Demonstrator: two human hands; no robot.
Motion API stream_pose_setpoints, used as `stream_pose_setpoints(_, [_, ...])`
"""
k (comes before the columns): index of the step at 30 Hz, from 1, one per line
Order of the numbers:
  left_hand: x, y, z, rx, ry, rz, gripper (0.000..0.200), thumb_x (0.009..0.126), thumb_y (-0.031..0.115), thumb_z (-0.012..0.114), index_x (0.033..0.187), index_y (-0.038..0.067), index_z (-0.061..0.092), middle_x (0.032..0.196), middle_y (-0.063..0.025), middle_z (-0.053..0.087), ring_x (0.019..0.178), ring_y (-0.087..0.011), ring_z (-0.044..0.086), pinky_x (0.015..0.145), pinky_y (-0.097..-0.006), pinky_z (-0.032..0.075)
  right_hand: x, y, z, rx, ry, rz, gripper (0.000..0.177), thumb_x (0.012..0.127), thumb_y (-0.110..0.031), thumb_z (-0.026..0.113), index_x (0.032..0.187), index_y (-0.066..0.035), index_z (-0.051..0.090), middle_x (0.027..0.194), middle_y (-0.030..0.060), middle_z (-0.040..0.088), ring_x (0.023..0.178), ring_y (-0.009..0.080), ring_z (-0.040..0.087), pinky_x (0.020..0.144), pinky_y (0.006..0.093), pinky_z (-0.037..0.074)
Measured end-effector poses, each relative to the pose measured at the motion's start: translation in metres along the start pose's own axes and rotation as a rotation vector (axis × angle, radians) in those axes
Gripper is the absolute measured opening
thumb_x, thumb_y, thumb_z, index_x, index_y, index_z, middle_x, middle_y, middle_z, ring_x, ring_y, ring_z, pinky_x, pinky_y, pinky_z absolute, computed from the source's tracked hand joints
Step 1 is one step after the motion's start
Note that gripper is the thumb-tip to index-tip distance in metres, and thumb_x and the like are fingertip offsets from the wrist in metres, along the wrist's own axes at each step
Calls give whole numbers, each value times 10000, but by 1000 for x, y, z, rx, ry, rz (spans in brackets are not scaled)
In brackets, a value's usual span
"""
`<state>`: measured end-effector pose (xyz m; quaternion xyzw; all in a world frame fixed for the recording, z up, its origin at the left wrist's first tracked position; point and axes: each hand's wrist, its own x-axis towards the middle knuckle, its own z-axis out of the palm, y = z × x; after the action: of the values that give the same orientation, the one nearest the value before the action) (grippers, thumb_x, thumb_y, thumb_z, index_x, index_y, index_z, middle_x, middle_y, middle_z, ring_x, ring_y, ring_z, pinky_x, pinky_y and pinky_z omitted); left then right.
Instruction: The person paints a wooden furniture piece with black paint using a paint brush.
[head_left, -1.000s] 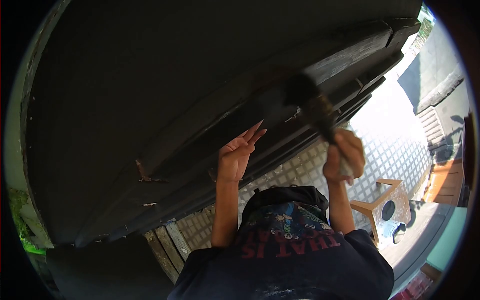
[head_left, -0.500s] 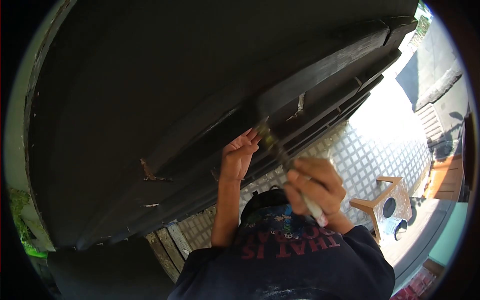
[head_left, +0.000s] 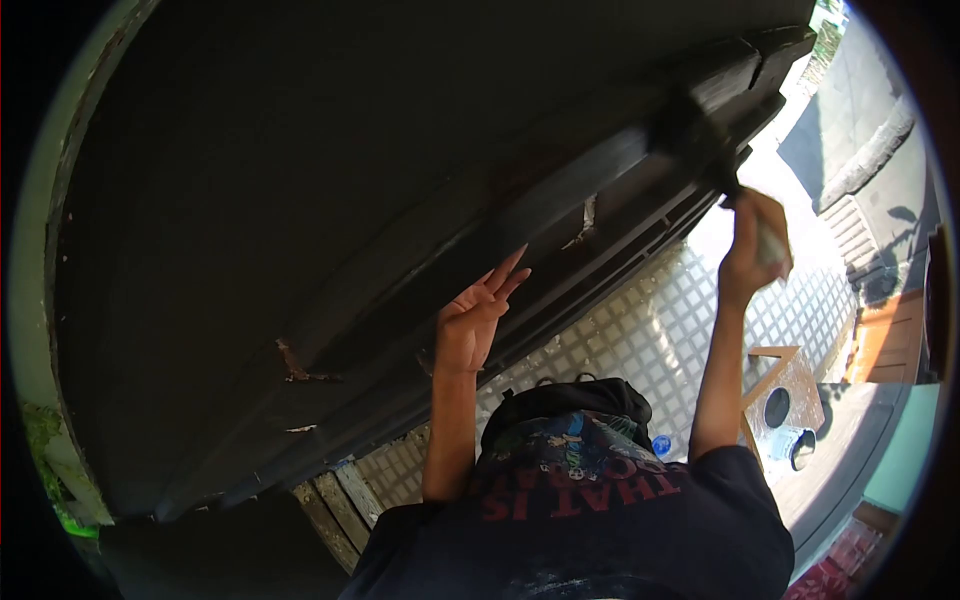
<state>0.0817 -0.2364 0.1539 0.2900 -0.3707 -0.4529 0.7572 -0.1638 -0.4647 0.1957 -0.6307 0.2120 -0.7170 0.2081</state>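
A large dark-painted wooden panel (head_left: 300,180) with raised mouldings fills the view's upper left. My right hand (head_left: 757,240) is closed round the pale handle of a paintbrush, at the panel's right part. The dark, motion-blurred brush head (head_left: 705,145) overlaps the moulding there. Farther left, my left hand (head_left: 475,320) holds nothing, its fingers apart and raised close to the panel's lower mouldings. Bare, chipped patches show on the panel, one a brown patch (head_left: 295,362) left of my left hand and another a pale patch (head_left: 587,222) to its right.
A small wooden stool (head_left: 805,375) stands at the lower right, with a round black container (head_left: 777,407) and a clear plastic container (head_left: 790,447) by it. Patterned floor tiles (head_left: 640,310) lie below. Wooden slats (head_left: 335,510) are at the lower left.
My right hand has swung up and to the right with the paintbrush, away from my left hand. My left hand stays near the same spot, its fingers more spread.
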Motion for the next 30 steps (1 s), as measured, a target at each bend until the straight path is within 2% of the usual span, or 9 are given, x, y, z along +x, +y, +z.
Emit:
stream_pose_setpoints(4, [3,5,13,-29,22,-9,666,758,-171,492,1362,79,622,1495,-113,531,1494,-446,274,1187,-553,309,48,12,-6,-197,89,-3,140,939,5,667,1048,85,701,984,156,723,855,219,714,744,322,614])
stream_pose_setpoints(7, [4,5,12,-16,-12,-9,674,758,-167,489,1373,79,612,1507,-119,516,1495,-448,271,1189,-554,306,47,21,-5,-339,79,-89,116,933,4,688,1031,47,733,962,117,741,832,173,707,755,271,573])
stream_pose_setpoints(9, [5,3,10,5,-35,-25,671,760,-162,490,1375,79,610,1511,-116,512,1495,-451,268,1191,-552,304,23,1,12,-390,32,-290,120,892,22,730,1009,46,738,885,124,741,789,176,702,724,271,551])
stream_pose_setpoints(14, [6,-4,-3,18,-71,-33,654,770,-155,495,1371,73,612,1511,-109,514,1495,-449,270,1194,-551,296,-35,-67,23,-237,-159,-128,233,797,104,737,1024,56,713,990,206,733,872,276,722,809,328,557])
stream_pose_setpoints(19, [12,-9,1,-17,-67,-10,649,774,-146,506,1379,67,602,1514,-100,512,1493,-451,273,1191,-553,299,-32,-99,14,205,-420,-117,208,815,-7,758,1006,61,709,983,234,707,851,302,706,745,351,571])
stream_pose_setpoints(23, [18,-6,19,-57,-5,-33,653,780,-139,524,1398,65,584,1521,-98,504,1489,-454,279,1188,-550,305,-27,-45,3,423,-254,109,259,750,35,768,1006,44,732,975,196,723,814,282,712,698,332,583])
stream_pose_setpoints(25, [20,-5,21,-31,-1,-57,661,780,-139,531,1406,70,577,1525,-101,498,1488,-457,280,1187,-551,308,-11,-10,0,479,-196,313,211,814,33,715,1023,53,728,1004,191,713,809,260,706,701,325,594])
stream_pose_setpoints(28, [21,-5,19,2,-12,-65,675,780,-138,538,1416,84,571,1537,-124,478,1488,-462,277,1185,-550,311,14,26,-5,436,-216,177,189,855,14,695,1033,74,717,1015,185,701,809,249,707,703,325,607])
stream_pose_setpoints(30, [21,-2,24,-9,-15,-48,679,780,-132,543,1422,88,568,1550,-154,454,1489,-463,272,1184,-550,312,25,37,-13,447,-183,255,188,873,-10,702,1041,72,715,997,183,704,806,246,710,736,339,610])
